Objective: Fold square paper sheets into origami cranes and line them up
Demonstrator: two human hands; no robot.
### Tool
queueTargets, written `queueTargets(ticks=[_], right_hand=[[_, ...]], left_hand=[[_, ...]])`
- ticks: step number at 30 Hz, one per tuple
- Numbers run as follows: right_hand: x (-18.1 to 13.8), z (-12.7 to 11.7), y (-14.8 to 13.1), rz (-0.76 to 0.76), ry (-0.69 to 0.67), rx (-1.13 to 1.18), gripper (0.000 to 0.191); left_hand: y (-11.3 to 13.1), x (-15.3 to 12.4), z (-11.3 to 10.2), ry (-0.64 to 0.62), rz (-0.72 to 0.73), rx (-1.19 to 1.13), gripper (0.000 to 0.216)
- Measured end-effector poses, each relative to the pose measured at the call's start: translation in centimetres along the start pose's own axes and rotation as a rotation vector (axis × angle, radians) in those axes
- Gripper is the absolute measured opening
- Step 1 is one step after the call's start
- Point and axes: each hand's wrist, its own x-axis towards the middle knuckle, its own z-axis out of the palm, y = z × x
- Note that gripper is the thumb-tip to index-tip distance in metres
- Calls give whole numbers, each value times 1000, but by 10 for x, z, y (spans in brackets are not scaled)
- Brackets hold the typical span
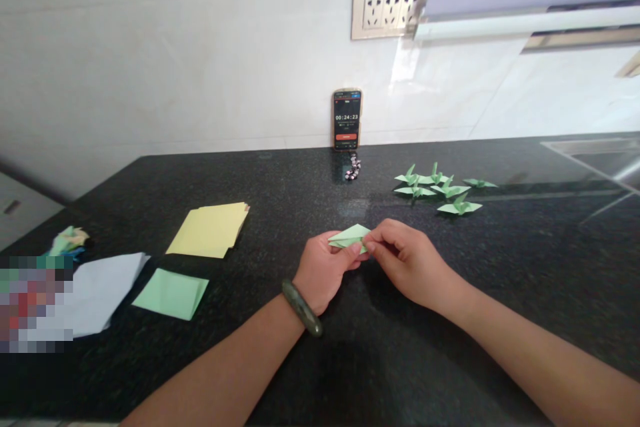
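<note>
Six paper cranes (451, 189) rest on our counter (280, 193); fingers of our left hand (323, 270) and right hand (413, 260) pinch folded green paper (354, 233).

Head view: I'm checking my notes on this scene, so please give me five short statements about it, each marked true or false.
1. The left hand and the right hand both touch the folded green paper. True.
2. The phone lies flat. False: the phone stands upright by the wall.
3. The bangle is on the right wrist. False: the bangle is on the left.
4. Green folded birds lie beyond the right hand. True.
5. The phone screen shows a timer. True.
</note>
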Motion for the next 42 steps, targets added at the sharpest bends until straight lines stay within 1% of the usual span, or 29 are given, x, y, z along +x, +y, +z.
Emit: queueTargets(ticks=[2, 4, 5, 7, 9, 10, 12, 15, 17, 19, 22, 25, 29, 31, 33, 36, 39, 42], right_hand=[[1, -3, 2, 39, 82, -2, 14], [2, -4, 5, 133, 164, 11, 15], [2, -4, 6, 181, 159, 46, 19], [4, -4, 6, 257, 56, 151, 22], [5, -4, 6, 305, -51, 244, 24], [5, -3, 5, 327, -71, 276, 25], [5, -2, 4, 376, -52, 330, 25], [3, 0, 3, 462, -63, 426, 23], [2, 2, 3, 513, -94, 482, 22], [1, 3, 4, 537, -105, 520, 21], [0, 4, 4, 529, -92, 539, 21], [-1, 3, 3, 518, -115, 524, 22], [0, 1, 0, 509, -187, 515, 22], [0, 0, -1, 497, -215, 521, 25], [0, -1, -2, 465, -217, 512, 29], [0, -2, -3, 411, -163, 428, 33], [-1, -1, -4, 364, -80, 323, 35], [-3, 2, -6, 281, -34, 232, 36]], left_hand=[[1, 0, 0, -13, -7, 8, 24], [2, -1, 0, -38, -11, 36, 22], [2, -2, 0, -52, -8, 58, 20], [3, -3, 0, -75, 12, 91, 20], [3, -2, 0, -68, 46, 104, 28], [2, -2, -1, -51, 66, 98, 33], [0, 1, -2, -2, 95, 65, 38], [-4, 5, -5, 60, 114, -5, 33], [-6, 7, -6, 37, 111, -29, 26], [-7, 6, -5, -27, 89, 3, 22], [-8, 5, -5, -77, 72, 92, 25], [-7, 4, -6, -51, 124, 194, 25], [-4, 3, -9, 8, 216, 400, 27], [-1, 1, -9, -6, 237, 435, 28], [1, -1, -9, -39, 245, 421, 29], [-1, 0, -8, -53, 229, 343, 29], [-7, 4, -7, -90, 162, 180, 26], [-11, 6, -7, -80, 108, 54, 25]])
